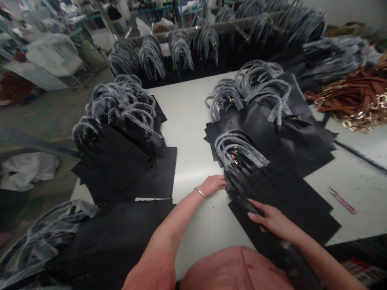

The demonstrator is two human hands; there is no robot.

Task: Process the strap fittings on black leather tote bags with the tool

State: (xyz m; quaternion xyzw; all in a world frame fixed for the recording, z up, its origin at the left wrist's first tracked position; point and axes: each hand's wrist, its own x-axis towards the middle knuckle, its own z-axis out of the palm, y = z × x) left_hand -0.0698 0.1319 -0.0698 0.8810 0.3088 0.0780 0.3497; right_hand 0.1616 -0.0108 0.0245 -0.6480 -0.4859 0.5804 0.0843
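Observation:
My left hand [214, 185], with a bracelet at the wrist, has its fingers closed at the left edge of a stack of black leather bag panels [290, 189]. Exactly how much it grips there is hidden. Plastic-wrapped handles [238, 149] with gold hardware lie at the top of this stack. Between the thumb and fingers of my right hand [270, 217] is a black leather piece [298, 262], which hangs down over the table's front edge beside my body. Part of that piece is covered by my hand and forearm.
More black panels with wrapped handles are piled at left [121, 161], front left [121, 237] and back right [260, 108]. A pink-handled cutting tool [343, 200] lies at right. Brown straps with gold clasps [353, 96] sit beyond it. Handled pieces hang on a rack [181, 48] behind the table [193, 141].

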